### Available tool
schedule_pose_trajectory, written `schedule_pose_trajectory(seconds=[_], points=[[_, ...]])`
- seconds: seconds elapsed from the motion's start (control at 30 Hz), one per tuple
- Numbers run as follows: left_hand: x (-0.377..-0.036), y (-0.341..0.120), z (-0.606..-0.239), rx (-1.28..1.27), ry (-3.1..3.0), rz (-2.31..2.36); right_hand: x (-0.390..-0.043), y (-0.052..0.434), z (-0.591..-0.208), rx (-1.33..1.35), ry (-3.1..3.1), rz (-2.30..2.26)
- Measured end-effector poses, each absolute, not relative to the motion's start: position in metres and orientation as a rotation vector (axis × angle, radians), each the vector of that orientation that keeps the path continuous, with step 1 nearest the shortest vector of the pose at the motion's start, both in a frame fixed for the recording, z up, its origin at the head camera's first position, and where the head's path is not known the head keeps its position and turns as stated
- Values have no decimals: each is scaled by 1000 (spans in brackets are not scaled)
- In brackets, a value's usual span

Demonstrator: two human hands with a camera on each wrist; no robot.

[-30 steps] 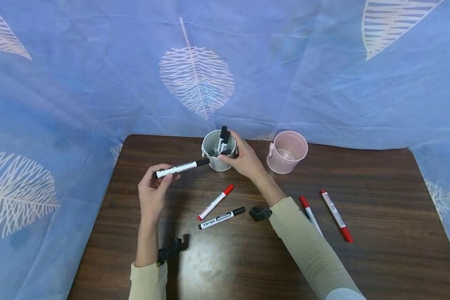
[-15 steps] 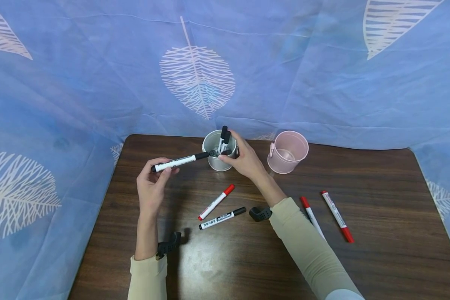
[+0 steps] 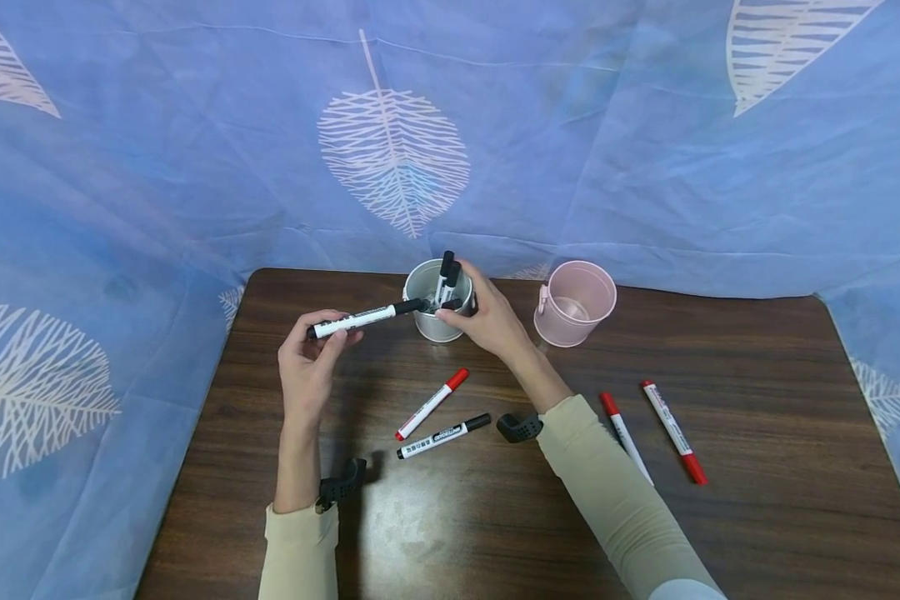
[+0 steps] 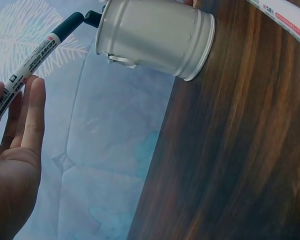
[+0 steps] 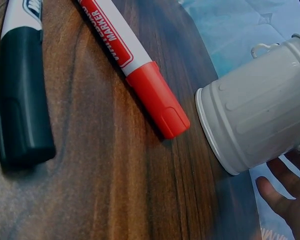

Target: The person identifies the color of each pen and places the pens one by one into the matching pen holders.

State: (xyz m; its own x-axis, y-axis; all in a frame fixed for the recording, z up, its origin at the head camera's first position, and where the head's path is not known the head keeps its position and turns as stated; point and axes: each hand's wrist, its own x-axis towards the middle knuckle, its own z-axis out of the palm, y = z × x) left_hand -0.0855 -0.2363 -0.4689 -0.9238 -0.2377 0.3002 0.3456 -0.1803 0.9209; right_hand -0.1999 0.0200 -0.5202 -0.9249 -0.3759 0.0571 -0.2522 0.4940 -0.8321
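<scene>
Pinched in my left hand (image 3: 305, 371) is a whiteboard marker (image 3: 363, 319) with a white barrel and black cap. It lies nearly level, its capped end over the left rim of a small white bucket (image 3: 438, 329). Several black-capped markers (image 3: 447, 279) stand or lean in that bucket. My right hand (image 3: 495, 321) holds the bucket's right side, thumb at the front of the rim and fingers behind; the right wrist view shows its fingertips (image 5: 275, 195) beside the bucket wall. In the left wrist view, the held marker's cap (image 4: 67, 26) is close to another black cap at the bucket's mouth.
A pink bucket (image 3: 570, 325) stands to the right of the white one. Before them lie a red-capped marker (image 3: 431, 406) and a black-capped marker (image 3: 442, 437) on the wooden table (image 3: 525, 517). Two red markers, one (image 3: 675, 432) farther right, lie near my right sleeve.
My left hand has moved slightly up and right, bringing the marker's cap from in front of the white bucket to over its rim. The right hand stays in place.
</scene>
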Motion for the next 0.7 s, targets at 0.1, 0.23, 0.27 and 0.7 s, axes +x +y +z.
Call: schedule_pose_trajectory(seconds=[0.1, 0.23, 0.27, 0.7], points=[[-88, -235, -468, -122, -1716, -2155, -200, 20, -520, -544, 2594, -1416], [-94, -234, -467, -132, -1706, -2159, -201, 20, -520, -534, 2597, -1404], [-95, -234, -466, -133, -1703, -2156, -201, 20, -520, -534, 2599, -1399], [-107, -230, -464, -109, -1682, -2159, -201, 21, -519, -530, 2596, -1392]])
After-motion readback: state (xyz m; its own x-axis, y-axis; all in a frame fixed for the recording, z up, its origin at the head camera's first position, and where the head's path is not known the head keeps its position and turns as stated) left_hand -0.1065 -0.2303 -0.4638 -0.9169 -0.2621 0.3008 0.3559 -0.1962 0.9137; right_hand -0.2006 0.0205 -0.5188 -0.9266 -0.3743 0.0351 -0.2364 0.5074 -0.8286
